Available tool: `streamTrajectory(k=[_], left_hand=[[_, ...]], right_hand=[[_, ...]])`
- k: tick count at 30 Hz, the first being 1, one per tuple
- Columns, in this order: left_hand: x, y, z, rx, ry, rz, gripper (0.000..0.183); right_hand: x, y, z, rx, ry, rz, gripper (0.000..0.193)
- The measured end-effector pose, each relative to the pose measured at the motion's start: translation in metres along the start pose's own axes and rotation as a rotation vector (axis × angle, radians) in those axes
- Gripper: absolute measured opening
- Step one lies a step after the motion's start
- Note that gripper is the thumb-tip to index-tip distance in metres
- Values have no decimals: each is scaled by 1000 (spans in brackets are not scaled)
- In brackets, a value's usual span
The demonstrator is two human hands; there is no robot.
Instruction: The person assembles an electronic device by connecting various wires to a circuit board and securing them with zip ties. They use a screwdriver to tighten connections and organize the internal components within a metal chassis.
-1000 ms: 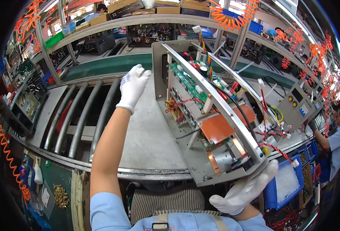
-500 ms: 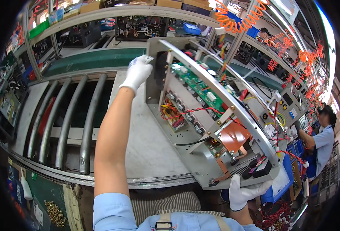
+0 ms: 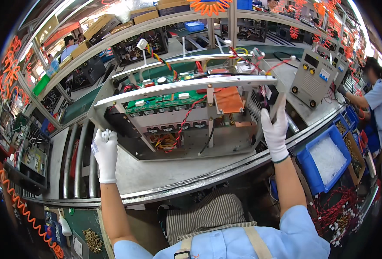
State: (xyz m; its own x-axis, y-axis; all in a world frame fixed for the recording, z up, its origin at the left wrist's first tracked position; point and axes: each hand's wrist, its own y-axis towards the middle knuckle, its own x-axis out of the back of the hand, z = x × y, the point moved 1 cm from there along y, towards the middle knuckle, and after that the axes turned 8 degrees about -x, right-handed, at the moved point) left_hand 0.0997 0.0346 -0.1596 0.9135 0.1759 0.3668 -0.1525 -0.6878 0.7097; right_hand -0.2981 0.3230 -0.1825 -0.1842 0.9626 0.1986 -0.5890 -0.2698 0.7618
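Observation:
An opened grey metal machine chassis (image 3: 165, 156) stands lengthwise before me on the bench. Inside are a green circuit board (image 3: 169, 100), a copper-coloured plate (image 3: 228, 100), and red and black twisted wires. My right hand (image 3: 275, 131), in a white glove, grips the chassis's right end panel, thumb on the inner side and fingers on the outer. At the lower left corner of the chassis, my gloved left hand (image 3: 105, 151) is closed, its fingertips curled round something small and whitish that I cannot make out. Whether it also touches the chassis is unclear.
Steel rollers (image 3: 82, 162) lie left of the bench plate. To the right stand a finished grey machine (image 3: 313, 77) and a blue bin (image 3: 301, 160) of clear plastic pieces. Red wires (image 3: 335, 211) are heaped below. A co-worker (image 3: 374, 97) is at far right.
The chassis has turned from a slant to lie roughly parallel to the bench front. My left hand came nearer with its left end; my right hand moved up its right end. The view shifted.

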Motion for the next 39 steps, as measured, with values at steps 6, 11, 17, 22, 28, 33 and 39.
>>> streamTrajectory(k=[6,11,17,22,28,33,39], left_hand=[[24,-32,-43,0,141,26,21],[-5,-112,-149,-143,-182,635,25],[-11,-169,-173,190,-511,1014,18],[-9,-188,-160,445,-790,1112,20],[1,-180,-153,533,-604,1251,34],[-15,-184,-79,419,-514,486,31],[-64,-119,-67,88,-229,306,36]], right_hand=[[24,-30,46,188,-107,-102,65],[19,-79,136,214,294,502,42],[-6,-112,147,333,384,781,25],[-6,-105,152,357,454,999,26],[-24,-114,148,267,438,1064,33],[-68,-100,117,-626,536,914,55],[-143,-78,152,-703,820,969,40]])
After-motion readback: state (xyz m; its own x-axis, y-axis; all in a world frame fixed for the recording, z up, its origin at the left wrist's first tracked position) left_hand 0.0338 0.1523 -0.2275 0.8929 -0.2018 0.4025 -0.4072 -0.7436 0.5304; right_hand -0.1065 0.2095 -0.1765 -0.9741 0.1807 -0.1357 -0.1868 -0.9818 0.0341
